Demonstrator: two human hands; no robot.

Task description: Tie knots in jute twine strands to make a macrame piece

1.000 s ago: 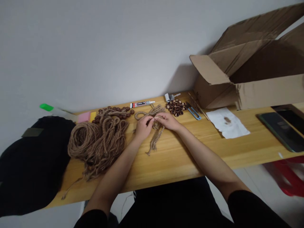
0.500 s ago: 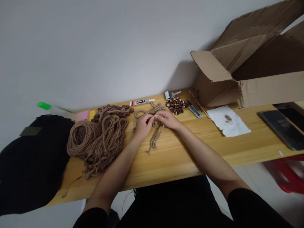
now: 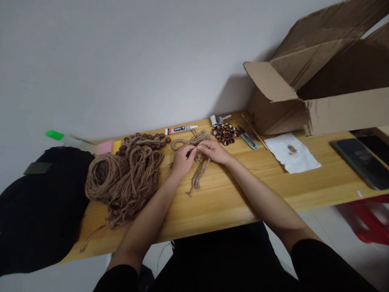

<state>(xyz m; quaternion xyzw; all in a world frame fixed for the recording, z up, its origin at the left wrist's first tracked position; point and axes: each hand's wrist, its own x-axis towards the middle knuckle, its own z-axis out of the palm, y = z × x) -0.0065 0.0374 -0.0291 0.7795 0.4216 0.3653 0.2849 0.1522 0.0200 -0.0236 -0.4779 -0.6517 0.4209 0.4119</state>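
Note:
My left hand and my right hand meet over a small bundle of jute twine on the wooden table. Both hands pinch the twine where their fingertips touch, near its looped upper end. The frayed loose ends of the bundle trail toward me below the hands. A big pile of coiled jute cord lies just left of my left hand.
Brown wooden beads, a glue tube, a heap of brown rings, blue snips and a white tissue lie along the table. An open cardboard box stands at the right, a phone beyond it, black cloth left.
Both hands stay pinched on the twine with only slight finger movement. The camera view has shifted a little.

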